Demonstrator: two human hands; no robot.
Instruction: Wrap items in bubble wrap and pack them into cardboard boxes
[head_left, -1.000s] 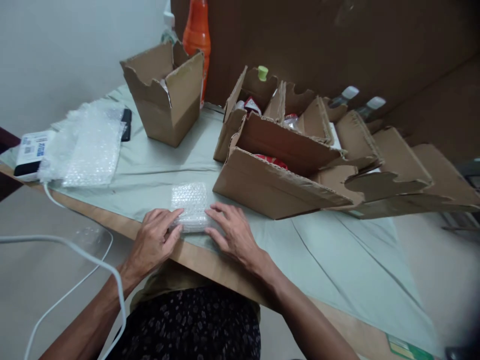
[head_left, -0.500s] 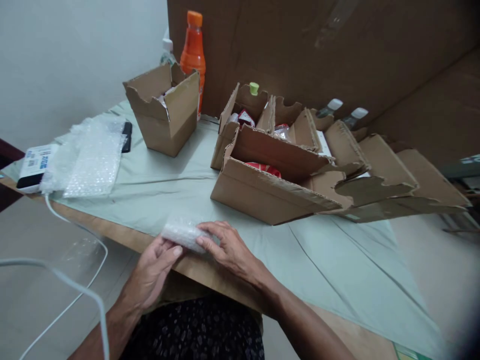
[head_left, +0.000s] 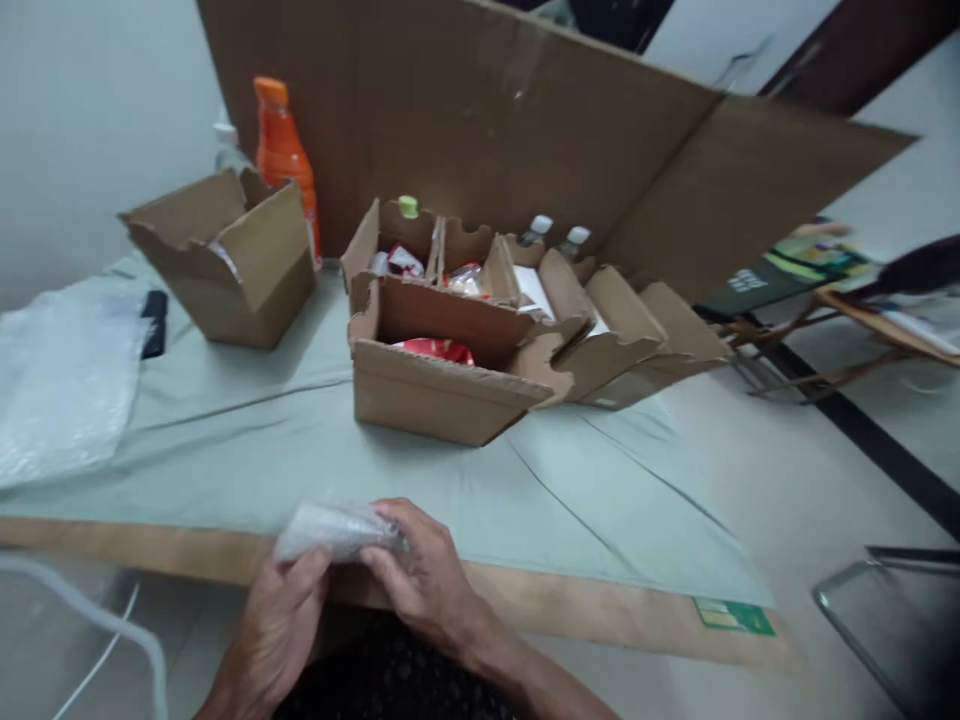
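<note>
Behind everything stands a big brown cardboard wall (head_left: 465,120), and before it is a surface (head_left: 420,490) with a pale green cloth on top. Creases run across the cloth, so something put down on one might sit crooked. Brown boxes stand on it; the front box (head_left: 420,400) holds something red, and its thin sides could bend if an arm bumps them. An orange bottle (head_left: 283,150) stands behind the left box (head_left: 225,300), and it might tip if that box gets pushed back. Loose bubble wrap (head_left: 60,380) lies far to the left, near the edge, where a tug could make it slide off. Both hands are curled almost closed on one small wrapped bundle (head_left: 330,530), with the left hand (head_left: 277,610) at one end and the right hand (head_left: 427,580) at the other. They hold it up by the near edge of the surface. Slick plastic could slip from the fingers and drop to the floor, and a loose grip could let the wrap come undone. A second ago the bundle lay flat on the cloth; now it is up in the hands. The view has turned too, so more of the room shows on the right.
</note>
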